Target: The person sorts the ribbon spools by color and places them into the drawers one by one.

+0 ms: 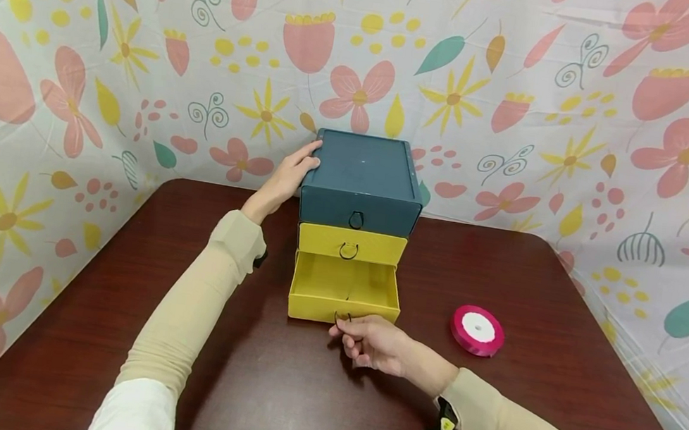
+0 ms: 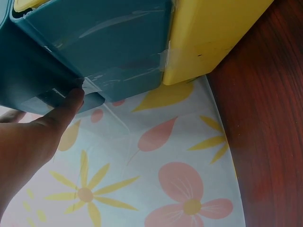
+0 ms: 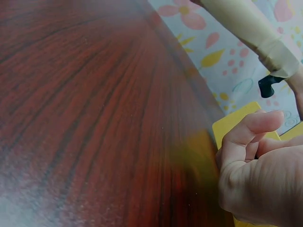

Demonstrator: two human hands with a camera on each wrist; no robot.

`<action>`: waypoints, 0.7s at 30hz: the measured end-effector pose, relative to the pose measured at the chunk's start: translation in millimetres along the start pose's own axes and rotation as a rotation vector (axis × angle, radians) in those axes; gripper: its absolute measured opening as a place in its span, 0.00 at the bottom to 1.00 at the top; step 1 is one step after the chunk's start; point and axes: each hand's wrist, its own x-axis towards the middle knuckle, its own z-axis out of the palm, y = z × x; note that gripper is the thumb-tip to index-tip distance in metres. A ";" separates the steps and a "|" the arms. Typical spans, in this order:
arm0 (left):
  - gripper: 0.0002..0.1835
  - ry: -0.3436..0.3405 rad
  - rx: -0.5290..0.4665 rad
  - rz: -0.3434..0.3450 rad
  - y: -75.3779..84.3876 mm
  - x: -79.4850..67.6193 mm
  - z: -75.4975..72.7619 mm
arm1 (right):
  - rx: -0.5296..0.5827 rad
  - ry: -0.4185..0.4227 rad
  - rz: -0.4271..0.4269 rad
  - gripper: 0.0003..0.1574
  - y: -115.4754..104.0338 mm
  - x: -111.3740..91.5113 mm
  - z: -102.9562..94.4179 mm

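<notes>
A small stacked chest of drawers (image 1: 363, 164) stands at the back of the table, dark blue on top with yellow drawers below. Its bottom yellow drawer (image 1: 308, 308) is pulled out and shows a bare inside; the middle yellow drawer (image 1: 310, 238) and the blue top drawer (image 1: 326, 206) sit in. My left hand (image 1: 288, 174) rests on the chest's upper left edge, fingers along its side. With thumb and fingers, my right hand (image 1: 377, 345) pinches the dark ring pull at the bottom drawer's front. In the right wrist view, those fingers curl against the yellow front.
A roll of pink ribbon (image 1: 462, 332) with a white centre lies on the dark wooden table (image 1: 261, 390), right of the chest. Behind the table hangs a flower-print cloth (image 1: 195, 70), close to the chest's back.
</notes>
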 end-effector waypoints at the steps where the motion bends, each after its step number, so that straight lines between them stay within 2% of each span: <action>1: 0.29 0.000 -0.001 -0.002 -0.1 -0.1 0.0 | -0.001 -0.004 0.000 0.14 0.6 -0.5 0.3; 7: 0.29 0.003 -0.016 -0.007 -0.7 -0.3 0.3 | -0.002 -0.012 0.000 0.15 4.4 -3.0 1.1; 13: 0.29 0.002 0.021 0.001 -0.2 0.3 0.5 | 0.003 -0.028 0.002 0.14 6.1 -7.4 4.9; 21: 0.30 -0.036 0.002 -0.029 26.3 -16.2 1.3 | 0.010 -0.035 0.012 0.14 8.7 -12.3 9.5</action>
